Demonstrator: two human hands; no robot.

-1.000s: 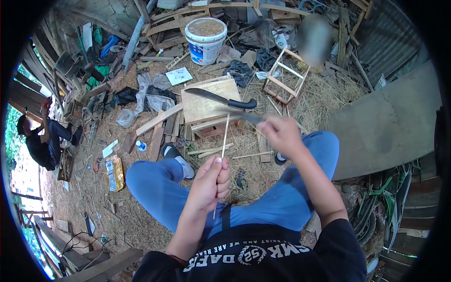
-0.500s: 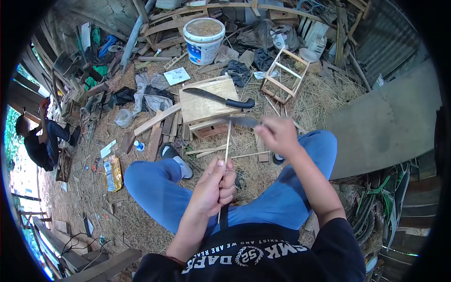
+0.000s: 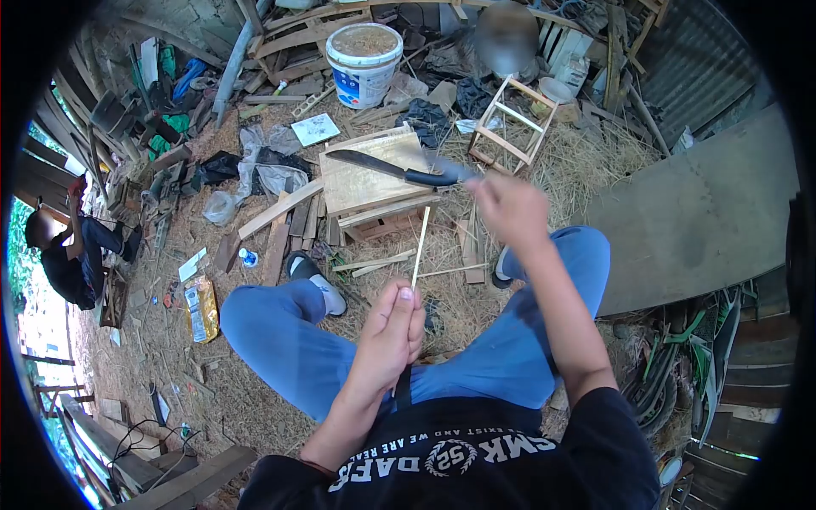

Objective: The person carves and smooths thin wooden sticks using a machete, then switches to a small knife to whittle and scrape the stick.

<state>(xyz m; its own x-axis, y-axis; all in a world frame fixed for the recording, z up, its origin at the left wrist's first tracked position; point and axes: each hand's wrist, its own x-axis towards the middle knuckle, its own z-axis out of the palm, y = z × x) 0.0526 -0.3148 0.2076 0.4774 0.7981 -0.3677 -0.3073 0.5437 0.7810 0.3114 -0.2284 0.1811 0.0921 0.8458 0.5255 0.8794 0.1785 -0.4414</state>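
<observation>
My left hand (image 3: 391, 327) is closed around a thin, pale wooden stick (image 3: 421, 248), whose upper end points away from me. In my right hand (image 3: 510, 208), the fingers are wrapped round a knife. Motion smears its blade (image 3: 450, 167), which is beyond the stick's tip and apart from it; its handle is hidden in the fist. Behind the stick stands a low wooden stool (image 3: 365, 195). A machete (image 3: 370, 164) with a black handle lies across its top, and the knife blade appears over that handle.
Beyond the stool stands a white paint bucket (image 3: 364, 72). To its right is a small wooden frame (image 3: 512, 123). A large flat board (image 3: 697, 212) fills the right side. Another person (image 3: 72, 251) sits at the far left. Wood strips (image 3: 374, 263) lie on the straw-covered ground.
My right hand with the knife has moved forward, away from me, and the blade has left the stick's tip. The left hand still grips the stick, now tilted slightly more to the right.
</observation>
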